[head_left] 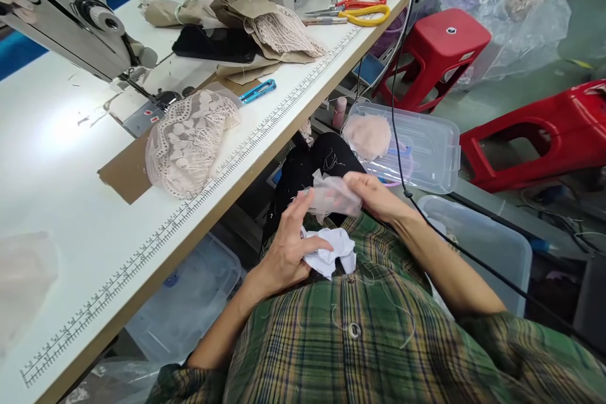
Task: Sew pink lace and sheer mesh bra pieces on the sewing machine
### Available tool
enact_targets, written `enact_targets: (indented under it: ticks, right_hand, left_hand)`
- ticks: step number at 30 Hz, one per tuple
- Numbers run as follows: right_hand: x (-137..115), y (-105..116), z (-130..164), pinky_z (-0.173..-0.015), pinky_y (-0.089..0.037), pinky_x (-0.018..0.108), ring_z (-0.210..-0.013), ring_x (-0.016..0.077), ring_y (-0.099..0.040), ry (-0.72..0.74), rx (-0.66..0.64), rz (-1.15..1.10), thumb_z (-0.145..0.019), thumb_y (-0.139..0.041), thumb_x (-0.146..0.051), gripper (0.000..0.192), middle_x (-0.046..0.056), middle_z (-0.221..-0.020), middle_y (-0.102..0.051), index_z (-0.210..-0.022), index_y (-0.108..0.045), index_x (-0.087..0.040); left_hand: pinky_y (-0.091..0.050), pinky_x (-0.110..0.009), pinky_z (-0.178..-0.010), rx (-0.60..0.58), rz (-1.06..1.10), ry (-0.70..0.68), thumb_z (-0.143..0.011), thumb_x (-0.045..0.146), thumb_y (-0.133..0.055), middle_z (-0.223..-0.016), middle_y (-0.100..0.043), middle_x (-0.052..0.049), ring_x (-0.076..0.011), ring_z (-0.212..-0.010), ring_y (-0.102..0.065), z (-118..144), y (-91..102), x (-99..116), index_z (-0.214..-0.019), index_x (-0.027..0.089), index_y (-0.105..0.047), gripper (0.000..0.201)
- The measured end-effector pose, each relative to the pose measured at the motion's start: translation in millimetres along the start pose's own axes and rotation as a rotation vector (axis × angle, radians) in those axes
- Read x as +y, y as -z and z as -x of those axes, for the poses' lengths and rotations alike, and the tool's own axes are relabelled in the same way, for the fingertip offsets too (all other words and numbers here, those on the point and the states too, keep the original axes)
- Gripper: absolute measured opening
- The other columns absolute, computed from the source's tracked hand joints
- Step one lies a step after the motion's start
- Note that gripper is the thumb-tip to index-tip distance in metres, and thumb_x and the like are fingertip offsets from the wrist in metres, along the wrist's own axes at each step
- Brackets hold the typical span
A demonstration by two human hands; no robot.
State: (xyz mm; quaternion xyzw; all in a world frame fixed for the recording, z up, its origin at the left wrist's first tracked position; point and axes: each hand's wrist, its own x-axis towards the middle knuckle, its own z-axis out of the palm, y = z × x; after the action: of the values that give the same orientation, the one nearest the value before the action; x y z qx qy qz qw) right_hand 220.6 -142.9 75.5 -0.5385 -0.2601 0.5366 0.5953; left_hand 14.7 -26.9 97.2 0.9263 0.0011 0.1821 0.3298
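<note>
Over my lap, my left hand grips a crumpled white cloth piece with the thumb across it. Its raised fingertips are at the near end of a pale sheer fabric piece, blurred by motion. The other end of that sheer piece is pinched in my right hand, whose fingers are partly hidden behind it. On the table to the left, a cream lace cup-shaped piece lies by the presser foot of a sewing machine.
A ruler strip runs along the table's edge. Blue thread snips, a black phone-like object, lace bundles and yellow-handled scissors lie farther back. Red stools, clear bins and a hanging black cable are at right.
</note>
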Motion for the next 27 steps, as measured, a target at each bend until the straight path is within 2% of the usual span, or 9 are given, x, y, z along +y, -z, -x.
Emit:
enact_targets:
  ticks: [2, 4, 7, 10, 14, 16, 20, 23, 27]
  right_hand:
    - [-4.2, -5.7, 14.1, -0.052, -0.048, 0.021, -0.056, 0.0111, -0.058, -0.043, -0.277, 0.141, -0.083, -0.064, -0.059, 0.043, 0.0, -0.066, -0.064, -0.076, -0.06, -0.017]
    - [-6.6, -3.8, 21.3, -0.057, -0.048, 0.023, -0.061, 0.0113, -0.059, -0.075, -0.443, 0.244, -0.087, -0.061, -0.055, 0.041, 0.001, -0.07, -0.064, -0.077, -0.062, -0.016]
    - [-1.4, 8.2, 12.8, -0.063, -0.05, 0.027, -0.072, 0.0149, -0.062, 0.001, -0.193, 0.422, -0.092, -0.052, -0.053, 0.04, 0.005, -0.084, -0.067, -0.09, -0.066, -0.015]
    - [15.4, 14.7, -8.6, -0.072, -0.051, 0.031, -0.083, 0.0186, -0.061, 0.166, 0.085, 0.78, -0.085, -0.064, -0.042, 0.035, 0.008, -0.097, -0.064, -0.108, -0.067, -0.016]
    - [38.3, 11.0, -31.0, -0.086, -0.05, 0.038, -0.101, 0.0254, -0.059, 0.226, 0.073, 1.047, -0.08, -0.068, -0.029, 0.025, 0.012, -0.109, -0.062, -0.102, -0.072, -0.019]
    - [42.1, 12.4, -37.5, -0.084, -0.05, 0.037, -0.096, 0.024, -0.061, 0.243, 0.128, 0.938, -0.083, -0.063, -0.029, 0.014, 0.009, -0.101, -0.065, -0.086, -0.073, -0.02]
    - [34.1, 25.3, -44.2, -0.067, -0.052, 0.03, -0.067, 0.0168, -0.061, 0.193, 0.317, 0.336, -0.083, -0.063, -0.044, 0.027, 0.003, -0.071, -0.066, -0.076, -0.068, -0.018]
    - [25.2, 31.5, -43.4, -0.064, -0.054, 0.03, -0.068, 0.0184, -0.065, 0.08, 0.271, -0.005, -0.072, -0.073, -0.05, 0.032, 0.003, -0.073, -0.07, -0.076, -0.068, -0.019]
    - [20.6, 27.7, -39.3, -0.063, -0.057, 0.032, -0.074, 0.0216, -0.067, -0.025, 0.163, -0.171, -0.065, -0.079, -0.045, 0.029, 0.006, -0.076, -0.072, -0.073, -0.068, -0.02]
  left_hand:
    - [-0.026, -0.061, -0.114, -0.082, 0.029, -0.047, -0.081, 0.007, -0.062, -0.156, -0.033, -0.013, -0.0346, -0.143, -0.031, 1.2, -2.1, -3.1, -0.094, 0.02, -0.071, 0.02]
    - [-0.036, -0.052, -0.112, -0.166, 0.137, -0.059, -0.083, 0.003, -0.055, -0.135, -0.058, -0.014, -0.0262, -0.127, -0.054, 5.0, -6.1, -6.2, -0.099, 0.018, -0.068, 0.026]
    - [-0.053, -0.03, -0.092, -0.21, 0.28, 0.041, -0.084, 0.001, -0.047, -0.104, -0.073, -0.008, -0.0163, -0.096, -0.069, 11.5, -10.4, -6.1, -0.102, 0.017, -0.065, 0.03]
    - [-0.054, -0.025, -0.084, -0.207, 0.294, 0.14, -0.084, 0.003, -0.046, -0.107, -0.073, -0.006, -0.0164, -0.096, -0.07, 15.7, -10.5, -1.0, -0.12, 0.019, -0.058, 0.041]
    - [-0.054, -0.026, -0.08, -0.232, 0.263, 0.216, -0.083, 0.007, -0.047, -0.105, -0.074, -0.007, -0.0182, -0.094, -0.07, 19.5, -11.5, 1.3, -0.152, 0.016, -0.021, 0.073]
    - [-0.054, -0.027, -0.078, -0.248, 0.242, 0.158, -0.085, 0.008, -0.047, -0.105, -0.073, -0.008, -0.0191, -0.091, -0.071, 21.0, -13.5, -1.1, -0.146, 0.017, -0.037, 0.062]
    - [-0.054, -0.03, -0.084, -0.226, 0.292, 0.038, -0.087, 0.009, -0.047, -0.109, -0.072, -0.01, -0.0204, -0.097, -0.069, 20.5, -16.9, -5.0, -0.116, 0.018, -0.062, 0.034]
    - [-0.054, -0.031, -0.084, -0.198, 0.315, 0.011, -0.088, 0.008, -0.047, -0.108, -0.072, -0.011, -0.021, -0.099, -0.068, 16.5, -16.9, -3.6, -0.113, 0.017, -0.061, 0.031]
    - [-0.053, -0.032, -0.085, -0.141, 0.345, 0.02, -0.09, 0.012, -0.05, -0.105, -0.071, -0.012, -0.0202, -0.099, -0.067, 4.7, -15.3, -6.2, -0.106, 0.017, -0.064, 0.022]
